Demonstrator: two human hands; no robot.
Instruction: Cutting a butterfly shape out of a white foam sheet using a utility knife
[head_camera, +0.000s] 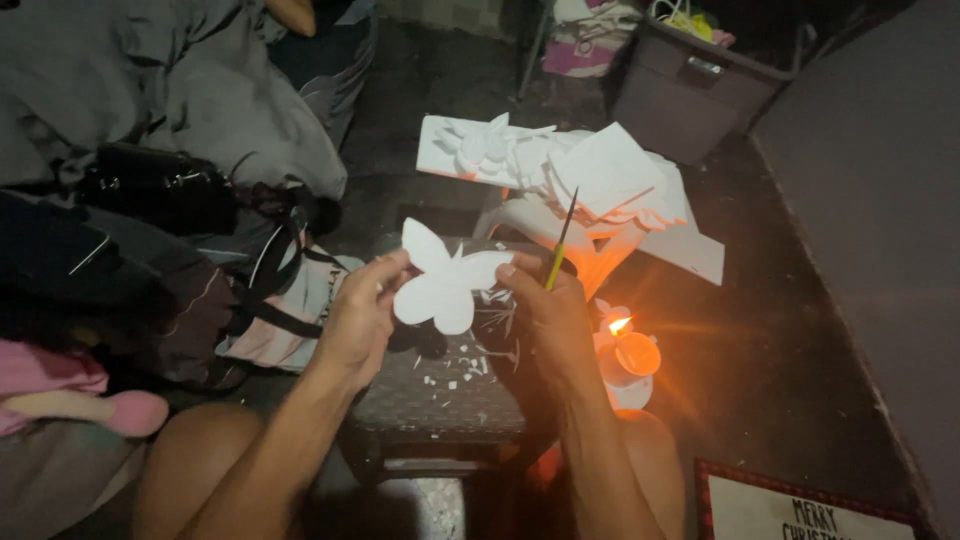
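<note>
The white butterfly cutout (445, 283) is held up between both hands, above a dark stool-like stand (440, 400) littered with small white scraps; its long axis runs from the upper wing at about 11 o'clock down to the lower lobes at about 5 o'clock. The left hand (358, 322) sits at the cutout's 9 o'clock edge, its fingers (392, 268) pinching the wing; the right hand (548, 312) sits at the 3 o'clock edge, fingers clenched on the opposite wing and also gripping a thin yellow-handled tool (559, 243) that points up toward 1 o'clock; both hands touch the cutout, neither plainly nearer. At 4 o'clock from the right hand, near it, a small lamp with a bare flame (622, 345) burns orange; beyond, at 12 to 1 o'clock, lie stacked white foam sheets and flower shapes (560, 165); bags and cloth (150, 220) crowd the 9 o'clock side; the floor (780, 330) is dark.
</note>
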